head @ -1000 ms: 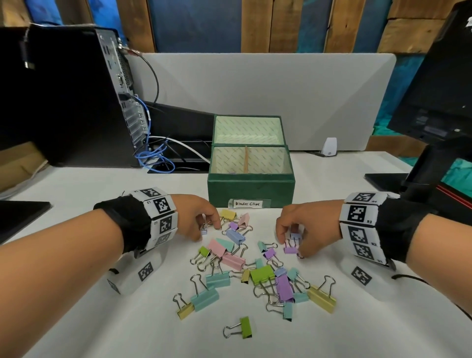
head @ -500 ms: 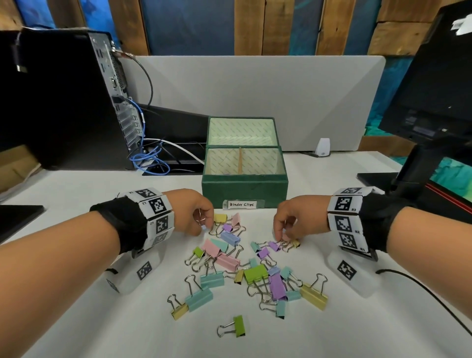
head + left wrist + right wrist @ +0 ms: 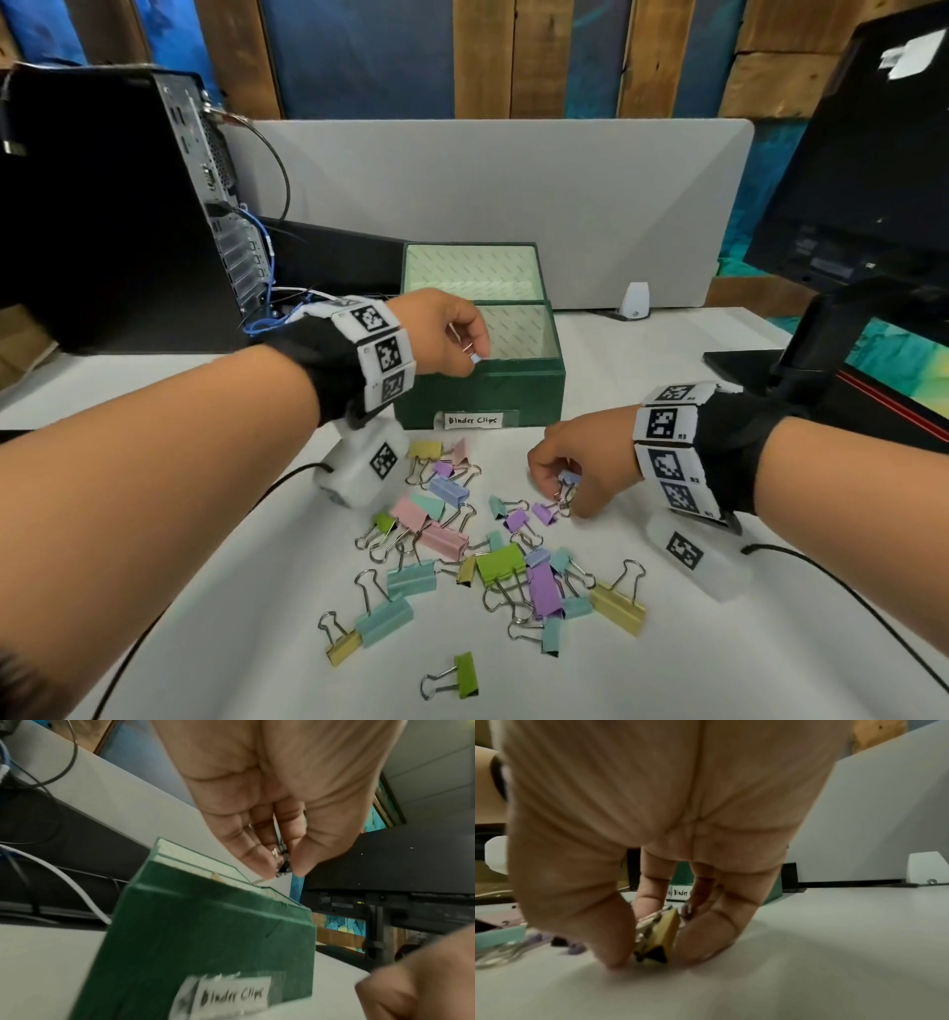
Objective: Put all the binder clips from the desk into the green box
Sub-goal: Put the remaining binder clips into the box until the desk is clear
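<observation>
The green box [image 3: 482, 390], labelled "Binder Clips", stands open at mid-desk with its lid upright behind it. My left hand [image 3: 475, 354] hovers over the box's front left corner and pinches a small lavender binder clip [image 3: 476, 358] between thumb and fingers. The left wrist view shows that hand [image 3: 282, 870] just above the box [image 3: 205, 933]. My right hand [image 3: 562, 496] is down on the desk at the right edge of the clip pile [image 3: 493, 555]. It pinches a small yellow clip [image 3: 666, 929], and a pale blue clip [image 3: 569, 479] shows at its fingers.
A black computer tower [image 3: 102, 205] with cables [image 3: 267, 318] stands at the left. A monitor [image 3: 862, 180] and its stand are at the right. A grey divider panel [image 3: 513, 205] runs behind the box, with a small white device [image 3: 636, 300] at its foot.
My left hand has lifted from the pile with the small clip and moved up to the box's front left corner. My right hand has stayed at the pile's right edge, closing on small clips.
</observation>
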`<state>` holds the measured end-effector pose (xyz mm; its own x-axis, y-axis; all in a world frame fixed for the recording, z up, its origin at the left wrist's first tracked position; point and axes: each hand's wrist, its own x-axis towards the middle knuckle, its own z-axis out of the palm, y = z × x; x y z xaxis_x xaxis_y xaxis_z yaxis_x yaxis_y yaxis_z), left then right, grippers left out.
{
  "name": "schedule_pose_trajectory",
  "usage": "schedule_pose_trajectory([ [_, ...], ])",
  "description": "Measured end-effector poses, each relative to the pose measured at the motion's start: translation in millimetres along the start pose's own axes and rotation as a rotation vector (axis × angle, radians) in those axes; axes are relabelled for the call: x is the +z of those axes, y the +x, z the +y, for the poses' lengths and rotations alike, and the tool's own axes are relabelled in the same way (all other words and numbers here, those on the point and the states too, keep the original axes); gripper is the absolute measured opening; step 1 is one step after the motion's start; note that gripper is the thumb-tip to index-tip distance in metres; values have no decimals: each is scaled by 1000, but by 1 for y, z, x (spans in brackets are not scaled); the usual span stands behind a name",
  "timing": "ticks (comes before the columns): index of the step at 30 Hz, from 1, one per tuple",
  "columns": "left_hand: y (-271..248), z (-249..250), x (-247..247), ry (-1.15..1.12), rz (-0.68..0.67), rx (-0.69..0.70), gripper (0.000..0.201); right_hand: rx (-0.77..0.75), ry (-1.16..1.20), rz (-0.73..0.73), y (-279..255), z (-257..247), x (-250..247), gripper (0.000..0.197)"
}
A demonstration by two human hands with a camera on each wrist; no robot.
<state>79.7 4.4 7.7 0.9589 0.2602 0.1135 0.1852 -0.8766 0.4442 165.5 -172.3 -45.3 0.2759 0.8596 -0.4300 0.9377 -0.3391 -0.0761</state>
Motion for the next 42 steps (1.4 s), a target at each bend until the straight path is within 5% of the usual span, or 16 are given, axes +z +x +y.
schedule_pose_trajectory([
  [7, 50, 16, 7, -23, 49, 5, 17, -16, 217, 28, 7, 14, -2, 7],
  [12, 68, 14, 16, -7, 3, -8, 17, -17, 352, 10, 8, 22, -6, 23],
  [20, 27, -12, 0, -164, 23, -36, 12, -6, 359, 36, 8, 24, -15, 22],
  [23, 2, -29, -5, -165, -65, -90, 7, -17, 429, 196, 7, 24, -41, 20],
  [29, -42, -52, 7, 62, -380, -182, 19, 34, 545, 770, 22, 20, -89, 16],
  [34, -56, -51, 21, 222, -366, -143, 40, 137, 328, 815, 36, 18, -83, 15],
  [38, -58, -51, 25, 274, -329, -41, 47, 39, 216, 675, 13, 5, -64, 18],
  [42, -53, -43, 31, 296, -343, 49, 46, -8, 131, 169, -8, -2, -38, 27],
])
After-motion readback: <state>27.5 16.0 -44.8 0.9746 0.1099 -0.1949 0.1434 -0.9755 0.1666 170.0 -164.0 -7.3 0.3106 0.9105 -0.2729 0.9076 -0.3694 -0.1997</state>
